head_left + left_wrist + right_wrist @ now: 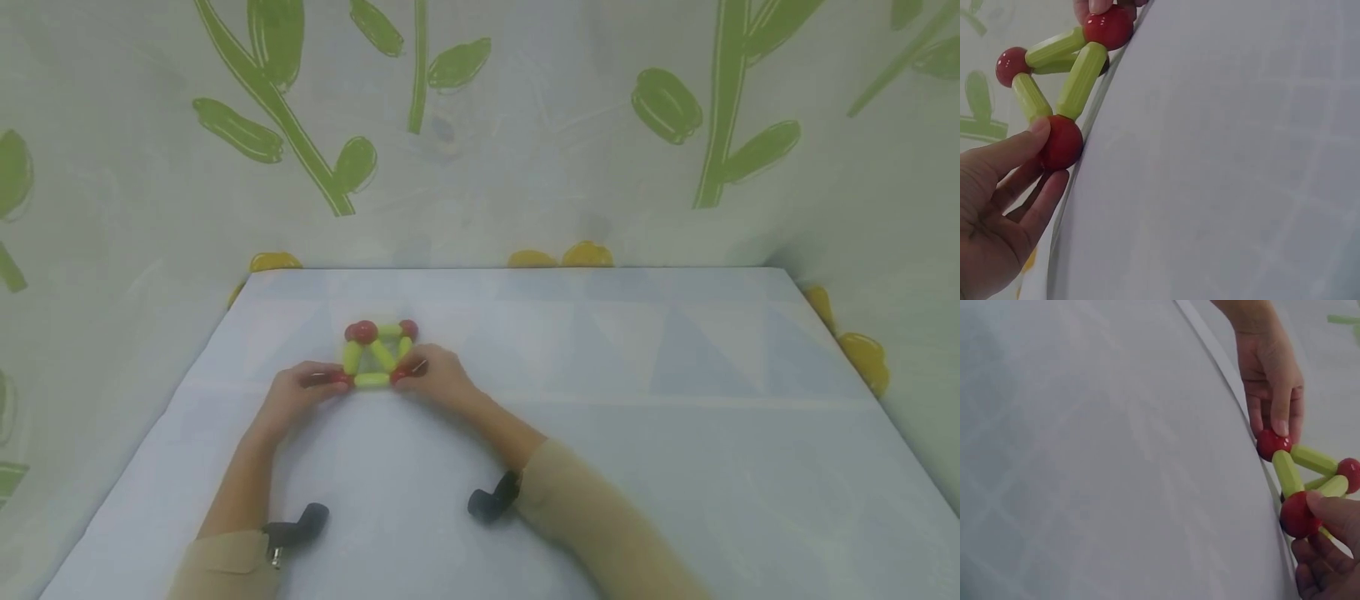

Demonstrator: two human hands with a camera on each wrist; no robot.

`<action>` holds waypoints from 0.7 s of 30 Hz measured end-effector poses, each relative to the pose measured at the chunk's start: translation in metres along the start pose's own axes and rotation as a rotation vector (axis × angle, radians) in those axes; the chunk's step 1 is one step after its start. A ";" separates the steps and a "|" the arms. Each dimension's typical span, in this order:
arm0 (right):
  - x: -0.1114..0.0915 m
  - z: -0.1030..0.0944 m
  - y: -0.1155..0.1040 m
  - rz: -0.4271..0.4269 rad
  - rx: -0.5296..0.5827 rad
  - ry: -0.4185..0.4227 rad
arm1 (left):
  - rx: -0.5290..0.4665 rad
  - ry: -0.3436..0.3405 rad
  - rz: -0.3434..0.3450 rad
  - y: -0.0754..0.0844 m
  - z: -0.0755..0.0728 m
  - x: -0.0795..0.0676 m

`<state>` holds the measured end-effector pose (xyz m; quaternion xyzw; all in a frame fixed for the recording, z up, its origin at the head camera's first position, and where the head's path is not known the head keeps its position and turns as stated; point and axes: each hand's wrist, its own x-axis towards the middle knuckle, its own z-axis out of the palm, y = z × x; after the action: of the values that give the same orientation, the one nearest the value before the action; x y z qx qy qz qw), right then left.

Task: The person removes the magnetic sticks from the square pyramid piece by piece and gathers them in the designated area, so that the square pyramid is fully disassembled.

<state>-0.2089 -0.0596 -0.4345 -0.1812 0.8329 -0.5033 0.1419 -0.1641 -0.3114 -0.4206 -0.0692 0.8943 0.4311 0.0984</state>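
Head view: both hands pinching a ball-and-rod frame point(371, 380) above the white table point(637, 475), left of centre.
Left hand point(294, 396) grips the near-left red ball point(342, 378), right hand point(442, 377) grips the near-right red ball point(400, 377); front yellow-green rod between them, more red balls behind; can't tell if frame touches table. Beige sleeves point(615, 525), leaf-patterned backdrop point(480, 192) beyond table. Left wrist view: left hand lower left, thumb and fingers round its ball; other hand's fingertips on ball at top; third ball upper left, joined by rods. Right wrist view: right hand lower right, thumb on near ball, fingers under; left hand above, holding far ball.
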 end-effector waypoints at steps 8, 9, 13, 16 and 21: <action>-0.006 -0.011 0.004 0.006 -0.030 -0.015 | -0.026 -0.026 0.022 0.001 0.010 0.002; -0.007 -0.012 0.004 0.004 -0.038 -0.020 | -0.032 -0.027 0.023 0.001 0.012 0.002; -0.010 -0.019 0.007 0.003 -0.074 -0.038 | -0.045 -0.033 0.031 0.003 0.018 0.002; -0.014 -0.025 0.010 0.011 -0.094 -0.045 | -0.054 -0.041 0.045 0.006 0.022 0.004; -0.022 -0.034 0.012 0.007 -0.101 -0.047 | -0.061 -0.054 0.065 0.012 0.030 0.005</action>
<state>-0.2059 -0.0180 -0.4290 -0.1971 0.8544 -0.4555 0.1539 -0.1681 -0.2809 -0.4310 -0.0313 0.8795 0.4628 0.1062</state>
